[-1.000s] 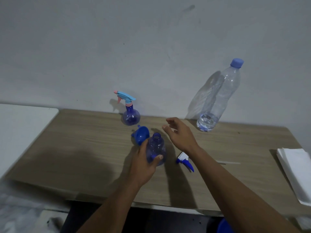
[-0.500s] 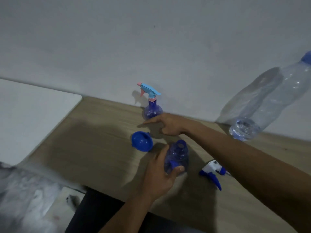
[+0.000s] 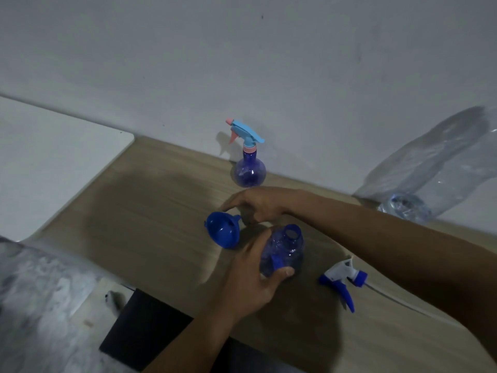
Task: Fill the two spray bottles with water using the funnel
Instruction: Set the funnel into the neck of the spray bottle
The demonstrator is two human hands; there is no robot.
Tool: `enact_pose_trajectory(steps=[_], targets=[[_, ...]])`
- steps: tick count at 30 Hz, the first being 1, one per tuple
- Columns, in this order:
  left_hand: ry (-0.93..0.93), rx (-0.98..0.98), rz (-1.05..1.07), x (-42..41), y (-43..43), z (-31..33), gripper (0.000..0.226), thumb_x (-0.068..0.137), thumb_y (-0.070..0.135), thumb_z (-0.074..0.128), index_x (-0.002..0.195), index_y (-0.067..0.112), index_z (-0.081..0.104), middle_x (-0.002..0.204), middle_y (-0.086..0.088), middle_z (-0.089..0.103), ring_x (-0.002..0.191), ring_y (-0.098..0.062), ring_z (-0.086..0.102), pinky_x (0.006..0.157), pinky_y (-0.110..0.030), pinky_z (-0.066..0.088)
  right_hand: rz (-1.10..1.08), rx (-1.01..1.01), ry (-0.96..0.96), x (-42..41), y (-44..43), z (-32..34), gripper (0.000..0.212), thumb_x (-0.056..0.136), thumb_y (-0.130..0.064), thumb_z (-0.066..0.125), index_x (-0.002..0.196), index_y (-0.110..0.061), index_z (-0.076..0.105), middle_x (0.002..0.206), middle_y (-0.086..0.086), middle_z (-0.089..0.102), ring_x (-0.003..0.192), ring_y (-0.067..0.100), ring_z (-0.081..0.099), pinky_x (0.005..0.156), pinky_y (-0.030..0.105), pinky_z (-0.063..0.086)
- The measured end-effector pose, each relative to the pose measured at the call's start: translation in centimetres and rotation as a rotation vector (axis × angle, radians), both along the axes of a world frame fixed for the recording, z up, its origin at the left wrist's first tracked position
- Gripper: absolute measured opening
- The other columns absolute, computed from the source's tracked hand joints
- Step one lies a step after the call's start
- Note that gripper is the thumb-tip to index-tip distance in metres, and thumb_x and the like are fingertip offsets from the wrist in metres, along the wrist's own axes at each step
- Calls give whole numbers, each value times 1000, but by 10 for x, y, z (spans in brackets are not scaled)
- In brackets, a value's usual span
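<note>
Wooden table (image 3: 161,200), grey-white wall (image 3: 242,63) behind; white surface (image 3: 53,157) at left

glossy translucent plastic spray bottle (image 3: 285,249), seemingly smooth plastic funnel (image 3: 223,232), matt wood-grain table (image 3: 161,211).

Left hand (image 3: 250,278) and right hand (image 3: 258,204) both bare. Left forearm (image 3: 188,343) and right forearm (image 3: 390,246) bare right to the picture edge, lightly haired. Dark patch (image 3: 142,329) below the near edge of the tabletop (image 3: 161,211), can't tell if it's clothing.
</note>
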State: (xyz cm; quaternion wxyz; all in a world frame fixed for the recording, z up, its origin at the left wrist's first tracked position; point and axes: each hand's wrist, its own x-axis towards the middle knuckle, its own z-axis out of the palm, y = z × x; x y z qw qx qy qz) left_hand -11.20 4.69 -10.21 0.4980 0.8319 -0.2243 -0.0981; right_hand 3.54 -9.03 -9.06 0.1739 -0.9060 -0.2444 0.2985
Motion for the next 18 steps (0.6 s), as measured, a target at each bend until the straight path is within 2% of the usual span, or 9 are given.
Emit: enact_pose_trajectory(steps=[2,3,4,6,8,10,12,15,18], targets=[[9,9,-1,0,0,-1,62,83,39,75,132,48,37,129,30,49,122,2,50,101,-24,46,-32,23,3,-3,-5,0,72,87,-10,67,149,-35,41,128,-11,59,114,12,58,101,39,51],[32,7,0,-1,0,-1,63,82,41,75,134,45,39,130,27,50,122,1,51,101,-27,48,-69,65,1,-4,-8,3,71,87,-11,66,149,-34,41,119,-15,59,109,11,58,99,38,51],[53,1,-1,-1,0,-1,64,82,42,75,137,40,41,130,24,52,122,0,52,101,-30,49,-110,122,-6,-4,-9,10,68,88,-13,65,148,-36,43,120,-17,59,112,11,58,101,38,51],[74,-1,-9,-2,0,-2,67,82,44,74,139,37,40,131,23,52,123,1,51,101,-30,49,-152,214,33,-1,-6,30,65,88,-15,62,146,-39,44,142,-8,53,131,16,50,108,39,45],[84,31,-11,-2,0,-3,66,82,48,72,138,44,36,132,28,48,124,6,47,102,-26,46,-82,205,138,2,2,47,74,86,-10,59,151,-39,38,158,-1,39,144,20,36,112,38,39],[82,42,-7,-3,0,-1,69,82,51,70,139,49,30,134,28,46,125,8,44,104,-25,44,25,118,214,4,15,57,84,84,-6,62,154,-42,32,164,-1,28,150,22,26,117,42,32],[88,45,-3,-4,0,1,72,82,53,69,140,52,27,136,28,45,127,8,43,106,-26,43,72,61,247,5,26,56,85,84,-8,69,153,-42,34,164,-2,28,151,22,23,120,42,27],[70,59,2,-4,0,3,72,82,51,70,140,51,27,133,30,44,126,9,43,105,-21,42,116,28,267,4,31,45,77,83,-10,75,149,-35,46,157,-2,42,144,22,36,117,38,34],[70,55,6,-3,0,4,72,83,48,71,141,47,28,132,31,42,125,11,43,103,-15,40,117,5,212,1,28,35,67,81,-12,78,143,-27,55,142,-1,55,128,21,53,107,37,47]])
